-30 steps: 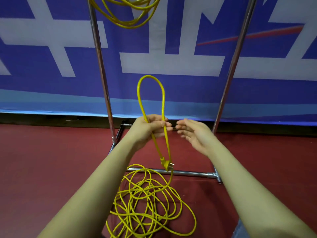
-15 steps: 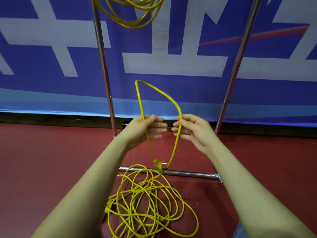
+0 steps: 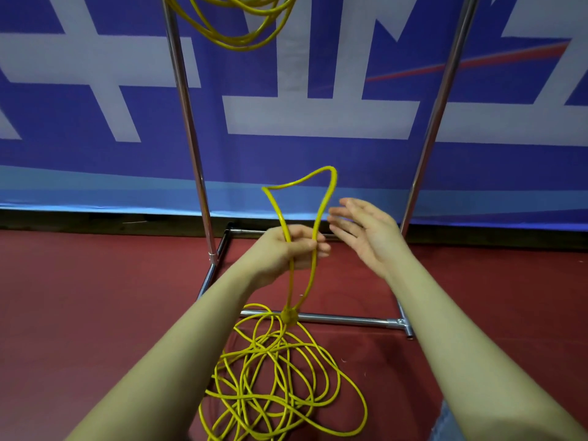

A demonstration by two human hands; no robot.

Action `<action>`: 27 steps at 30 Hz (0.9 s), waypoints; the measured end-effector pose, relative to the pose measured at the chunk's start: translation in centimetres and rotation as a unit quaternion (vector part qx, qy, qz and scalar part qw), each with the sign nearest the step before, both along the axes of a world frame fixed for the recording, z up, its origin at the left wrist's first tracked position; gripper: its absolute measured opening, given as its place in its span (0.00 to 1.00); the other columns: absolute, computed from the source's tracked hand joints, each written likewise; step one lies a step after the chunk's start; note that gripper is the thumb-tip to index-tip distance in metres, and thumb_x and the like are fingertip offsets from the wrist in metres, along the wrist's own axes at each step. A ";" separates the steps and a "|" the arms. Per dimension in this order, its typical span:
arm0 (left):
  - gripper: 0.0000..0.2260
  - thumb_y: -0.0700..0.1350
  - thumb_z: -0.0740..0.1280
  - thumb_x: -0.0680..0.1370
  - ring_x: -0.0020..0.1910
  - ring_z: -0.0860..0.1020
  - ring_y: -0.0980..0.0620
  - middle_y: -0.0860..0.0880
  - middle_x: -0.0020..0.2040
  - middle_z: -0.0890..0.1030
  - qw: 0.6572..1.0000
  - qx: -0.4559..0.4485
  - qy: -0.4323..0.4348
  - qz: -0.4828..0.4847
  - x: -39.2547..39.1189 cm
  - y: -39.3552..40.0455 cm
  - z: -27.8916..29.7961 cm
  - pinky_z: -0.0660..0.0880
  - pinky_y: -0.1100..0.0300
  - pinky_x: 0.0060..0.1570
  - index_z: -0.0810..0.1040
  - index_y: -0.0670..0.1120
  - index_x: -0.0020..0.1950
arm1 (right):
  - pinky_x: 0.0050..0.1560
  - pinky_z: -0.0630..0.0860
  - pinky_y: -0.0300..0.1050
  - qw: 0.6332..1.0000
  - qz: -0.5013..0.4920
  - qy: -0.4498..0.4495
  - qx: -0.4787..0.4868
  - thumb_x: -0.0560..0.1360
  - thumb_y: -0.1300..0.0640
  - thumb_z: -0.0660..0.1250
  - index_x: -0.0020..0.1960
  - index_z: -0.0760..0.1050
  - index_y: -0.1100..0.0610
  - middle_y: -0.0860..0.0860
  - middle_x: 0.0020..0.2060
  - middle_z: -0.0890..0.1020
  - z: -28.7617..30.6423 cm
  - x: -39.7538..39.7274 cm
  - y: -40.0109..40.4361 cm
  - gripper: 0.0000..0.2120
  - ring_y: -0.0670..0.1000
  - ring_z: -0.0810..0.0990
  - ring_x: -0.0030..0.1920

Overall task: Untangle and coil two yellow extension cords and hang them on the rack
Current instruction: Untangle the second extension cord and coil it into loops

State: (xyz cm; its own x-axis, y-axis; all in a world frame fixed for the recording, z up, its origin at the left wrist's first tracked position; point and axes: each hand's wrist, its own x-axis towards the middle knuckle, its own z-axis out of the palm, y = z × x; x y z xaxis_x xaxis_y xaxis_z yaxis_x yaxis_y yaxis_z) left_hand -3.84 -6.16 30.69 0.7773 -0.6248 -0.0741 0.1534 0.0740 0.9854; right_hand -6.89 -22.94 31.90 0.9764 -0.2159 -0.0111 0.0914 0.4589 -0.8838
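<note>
Yellow coiled cord [image 3: 235, 33] already hangs on the rack [image 3: 187, 122]. The second cord [image 3: 280, 383] lies mostly tangled on the floor at the rack's base; the left hand [image 3: 286, 249] grips its first loop, the right hand [image 3: 366, 233] spread, holding nothing.

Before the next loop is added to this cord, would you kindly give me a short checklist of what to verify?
1. Left hand grips both strands of the first yellow cord loop: ok.
2. Right hand open and free to fetch cord: ok.
3. Yellow plug end hangs clear below the grip: ok.
4. Loose yellow cord pile on the red floor free of knots: cannot tell; strands cross.
5. Coiled yellow cord already hanging at the top of the chrome rack: ok.
</note>
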 end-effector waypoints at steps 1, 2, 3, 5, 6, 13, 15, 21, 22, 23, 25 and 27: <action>0.08 0.32 0.59 0.80 0.42 0.84 0.53 0.47 0.41 0.85 0.999 -0.035 0.019 0.022 0.3 0.0 0.3 0.80 0.60 0.47 0.77 0.41 0.49 | 0.53 0.77 0.46 0.999 0.008 0.025 -0.040 0.80 0.60 0.60 0.49 0.75 0.59 0.56 0.43 0.82 -0.5 -0.1 0.0 0.06 0.53 0.81 0.45; 0.08 0.32 0.59 0.80 0.42 0.84 0.53 0.47 0.41 0.85 0.996 -0.071 0.038 0.044 0.5 0.1 0.6 0.80 0.60 0.46 0.76 0.41 0.49 | 0.54 0.75 0.45 0.994 0.029 0.049 -0.088 0.80 0.60 0.60 0.48 0.75 0.59 0.56 0.44 0.82 -1.1 -0.3 0.0 0.06 0.53 0.80 0.46; 0.08 0.33 0.58 0.80 0.42 0.85 0.52 0.46 0.41 0.85 0.991 -0.105 0.054 0.064 0.8 0.2 0.9 0.81 0.59 0.46 0.76 0.40 0.49 | 0.54 0.74 0.44 0.985 0.064 0.066 -0.143 0.80 0.60 0.60 0.48 0.76 0.58 0.55 0.45 0.82 -1.6 -0.5 0.0 0.07 0.53 0.79 0.47; 0.08 0.33 0.57 0.81 0.41 0.85 0.51 0.46 0.40 0.85 0.982 -0.148 0.064 0.099 1.3 0.5 1.5 0.81 0.59 0.45 0.75 0.40 0.49 | 0.53 0.71 0.42 0.953 0.159 0.073 -0.246 0.78 0.60 0.62 0.49 0.77 0.57 0.51 0.44 0.82 -2.4 -1.0 0.6 0.06 0.48 0.79 0.48; 0.08 0.33 0.57 0.81 0.42 0.85 0.51 0.46 0.40 0.85 0.979 -0.158 0.060 0.111 1.4 0.6 1.7 0.81 0.58 0.45 0.75 0.40 0.50 | 0.51 0.70 0.38 0.939 0.195 0.066 -0.277 0.78 0.61 0.63 0.49 0.78 0.57 0.48 0.43 0.82 -2.6 -1.2 1.1 0.05 0.43 0.79 0.45; 0.13 0.45 0.54 0.85 0.30 0.82 0.52 0.47 0.36 0.84 0.989 -0.025 0.060 0.130 1.9 2.2 2.3 0.78 0.62 0.28 0.75 0.41 0.52 | 0.35 0.73 0.38 0.979 0.050 -0.003 -0.196 0.79 0.65 0.60 0.49 0.76 0.62 0.52 0.29 0.75 -2.6 -0.4 2.3 0.07 0.46 0.74 0.28; 0.11 0.47 0.55 0.84 0.19 0.70 0.56 0.48 0.31 0.77 0.986 0.049 0.020 0.156 2.2 2.8 1.9 0.64 0.68 0.19 0.72 0.44 0.49 | 0.30 0.67 0.38 0.979 -0.051 -0.002 -0.197 0.79 0.65 0.60 0.50 0.75 0.60 0.52 0.28 0.72 -2.6 0.1 1.3 0.06 0.44 0.68 0.24; 0.06 0.45 0.59 0.83 0.20 0.64 0.58 0.48 0.34 0.72 0.962 0.144 -0.107 0.208 2.8 4.6 1.8 0.60 0.67 0.21 0.70 0.44 0.49 | 0.30 0.65 0.31 0.894 -0.153 0.018 -0.421 0.77 0.66 0.62 0.46 0.75 0.57 0.48 0.28 0.73 -4.0 0.0 -1.1 0.06 0.39 0.71 0.26; 0.06 0.44 0.60 0.83 0.20 0.66 0.57 0.47 0.34 0.73 0.960 0.151 -0.119 0.205 2.7 4.8 1.8 0.62 0.66 0.21 0.73 0.42 0.51 | 0.32 0.66 0.30 0.874 -0.132 0.021 -0.468 0.77 0.65 0.63 0.45 0.77 0.56 0.47 0.29 0.75 -4.0 0.0 -1.3 0.07 0.39 0.73 0.29; 0.07 0.43 0.60 0.82 0.21 0.68 0.56 0.46 0.33 0.75 0.960 0.146 -0.126 0.201 2.6 4.9 1.9 0.65 0.65 0.21 0.74 0.42 0.53 | 0.35 0.66 0.32 0.852 -0.096 0.029 -0.513 0.77 0.64 0.63 0.44 0.77 0.54 0.47 0.31 0.76 -3.9 0.0 -1.4 0.08 0.41 0.73 0.32; 0.07 0.43 0.60 0.83 0.24 0.73 0.56 0.45 0.34 0.77 0.967 0.120 -0.118 0.191 2.3 4.8 2.1 0.72 0.65 0.25 0.76 0.42 0.54 | 0.41 0.68 0.40 0.822 0.017 0.046 -0.568 0.77 0.63 0.64 0.42 0.78 0.52 0.51 0.36 0.80 -3.9 0.0 -1.5 0.09 0.47 0.75 0.39; 0.07 0.42 0.59 0.83 0.29 0.79 0.54 0.43 0.36 0.80 0.976 0.095 -0.097 0.169 2.1 4.5 1.9 0.79 0.61 0.34 0.75 0.41 0.55 | 0.46 0.69 0.42 0.819 0.126 0.037 -0.559 0.76 0.64 0.65 0.41 0.79 0.52 0.52 0.40 0.81 -3.3 -0.4 -1.4 0.09 0.49 0.75 0.43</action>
